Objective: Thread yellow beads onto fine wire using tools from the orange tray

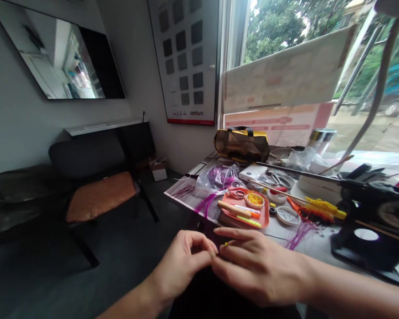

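Observation:
Low in the view, over dark clothing, my left hand [186, 259] and my right hand [257, 263] meet at the fingertips. Thumb and forefinger of the left hand are pinched together; whatever lies in the pinch is too small to make out. The right hand is bent in against it, with its forefinger stretched out and the other fingers curled. A tiny yellow bit shows by the right fingers. Just beyond, on the table, lies an orange tray [265, 208] with scissors [236, 193], pens [249, 220] and a small dish of yellow and orange pieces [254, 200].
A white dish of small grey pieces [288, 215] and purple strands [301, 235] lie right of the tray. More purple strands fill a plastic bag [219, 176]. A black stand [369, 248] is at right, a bag [242, 145] at the back, a chair [101, 195] left.

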Motion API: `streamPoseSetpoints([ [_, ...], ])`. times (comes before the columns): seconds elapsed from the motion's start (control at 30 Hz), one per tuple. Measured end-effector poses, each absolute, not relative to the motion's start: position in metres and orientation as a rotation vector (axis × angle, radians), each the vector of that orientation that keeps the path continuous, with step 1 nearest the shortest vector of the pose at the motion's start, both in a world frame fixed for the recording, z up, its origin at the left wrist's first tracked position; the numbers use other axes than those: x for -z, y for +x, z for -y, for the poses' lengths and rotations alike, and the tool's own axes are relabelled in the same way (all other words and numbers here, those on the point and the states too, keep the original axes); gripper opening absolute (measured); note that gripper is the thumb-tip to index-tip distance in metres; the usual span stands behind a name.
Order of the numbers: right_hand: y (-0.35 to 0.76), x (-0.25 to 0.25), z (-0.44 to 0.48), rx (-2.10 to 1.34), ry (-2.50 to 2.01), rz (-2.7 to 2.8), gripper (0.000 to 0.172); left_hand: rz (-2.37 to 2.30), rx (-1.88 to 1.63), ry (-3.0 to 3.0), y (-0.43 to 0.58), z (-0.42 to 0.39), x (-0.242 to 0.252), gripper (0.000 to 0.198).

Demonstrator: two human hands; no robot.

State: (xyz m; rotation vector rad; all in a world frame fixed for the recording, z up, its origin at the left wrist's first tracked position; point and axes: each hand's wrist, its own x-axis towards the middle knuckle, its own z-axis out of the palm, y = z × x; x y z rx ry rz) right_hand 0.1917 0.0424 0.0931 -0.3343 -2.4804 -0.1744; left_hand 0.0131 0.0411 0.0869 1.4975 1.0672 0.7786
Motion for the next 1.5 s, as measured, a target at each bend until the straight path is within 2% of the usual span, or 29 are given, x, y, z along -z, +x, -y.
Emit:
streamPoseSetpoints([
  [0.07, 0.195, -0.092, -0.042, 0.552, -0.132, 2.507, 0.020, -0.988, -0.691, 1.105, 0.015, -0.043, -0.086, 0.005],
  [0.13, 0.196, -0.090, -0.043, 0.608, -0.094, 2.499, 0.021, -0.946, -0.673, 0.936, 0.015, -0.044, -0.083, 0.005],
  [0.27, 0.194, -0.091, -0.044, 0.297, -0.228, 2.517, 0.036, -0.960, -0.707, 0.891, 0.016, -0.043, -0.079, 0.004],
  [0.33, 0.193, -0.092, -0.043, 0.109, -0.337, 2.494, 0.031, -0.960, -0.722, 0.892, 0.016, -0.042, -0.080, 0.005],
  [0.4, 0.193, -0.093, -0.043, -0.069, -0.429, 2.457, 0.016, -0.945, -0.717, 0.894, 0.016, -0.043, -0.081, 0.004],
  [0.47, 0.193, -0.093, -0.042, -0.191, -0.501, 2.433, 0.014, -0.932, -0.713, 0.900, 0.016, -0.044, -0.081, 0.003],
  [0.57, 0.193, -0.092, -0.042, -0.179, -0.548, 2.479, 0.010, -0.965, -0.733, 0.877, 0.017, -0.045, -0.080, 0.004],
  [0.7, 0.194, -0.090, -0.044, 0.051, -0.415, 2.577, 0.028, -0.956, -0.745, 0.841, 0.017, -0.045, -0.076, 0.004],
  [0.77, 0.194, -0.088, -0.044, 0.033, -0.370, 2.567, 0.034, -0.957, -0.745, 0.840, 0.018, -0.043, -0.075, 0.004],
  [0.87, 0.191, -0.086, -0.044, -0.300, -0.563, 2.418, 0.031, -1.011, -0.786, 1.105, 0.020, -0.038, -0.079, 0.003],
  [1.0, 0.182, -0.085, -0.045, -1.164, -0.965, 1.948, 0.023, -1.056, -1.090, 1.979, 0.021, -0.029, -0.081, 0.015],
  [1.1, 0.176, -0.082, -0.049, -1.633, -0.930, 1.595, 0.033, -0.961, -1.399, 2.560, 0.016, -0.026, -0.072, 0.019],
  [1.23, 0.174, -0.078, -0.055, -1.886, -0.869, 1.456, 0.046, -0.692, -1.485, 2.976, 0.008, -0.030, -0.063, 0.015],
  [1.3, 0.176, -0.080, -0.056, -1.852, -0.900, 1.502, 0.044, -0.679, -1.415, 2.970, 0.007, -0.031, -0.065, 0.015],
  [1.37, 0.182, -0.086, -0.052, -1.605, -0.940, 1.697, 0.032, -0.805, -1.274, 2.718, 0.009, -0.032, -0.072, 0.016],
  [1.43, 0.188, -0.092, -0.047, -1.096, -0.860, 2.074, 0.014, -0.983, -1.058, 2.215, 0.012, -0.033, -0.080, 0.014],
  [1.5, 0.194, -0.096, -0.043, -0.432, -0.596, 2.450, 0.016, -1.063, -0.867, 1.649, 0.014, -0.035, -0.086, 0.009],
])
